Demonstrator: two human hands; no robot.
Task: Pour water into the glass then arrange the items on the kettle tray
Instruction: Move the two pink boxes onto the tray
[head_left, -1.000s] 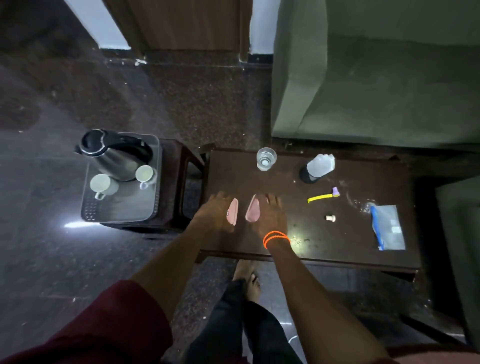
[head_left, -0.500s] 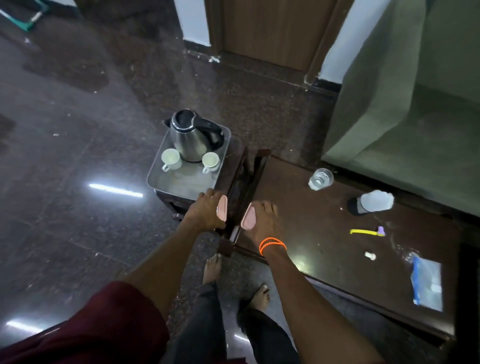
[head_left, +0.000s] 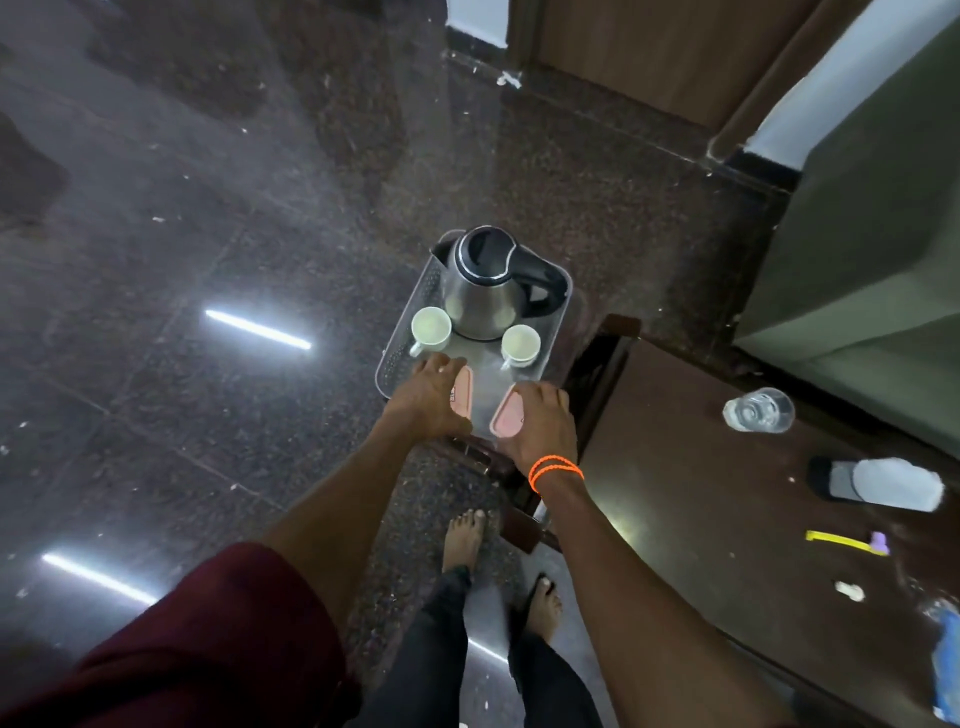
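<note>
Dark polished stone floor (head_left: 218, 218) (light streaks), kettle tray (head_left: 488, 371), wooden table (head_left: 727, 499)

Both arms extended forward, palms down. Left hand (head_left: 434, 400) and right hand (head_left: 540, 426) level, just apart, fingers curled, each apparently gripping 1 pink item. Orange bands on right wrist.

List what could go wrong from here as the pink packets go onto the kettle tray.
1. The left hand is close to the left cup; pushing forward might knock it into the kettle.
2. The right hand holds its pink packet at the tray's near edge; released there, it may slip to the floor.
</note>
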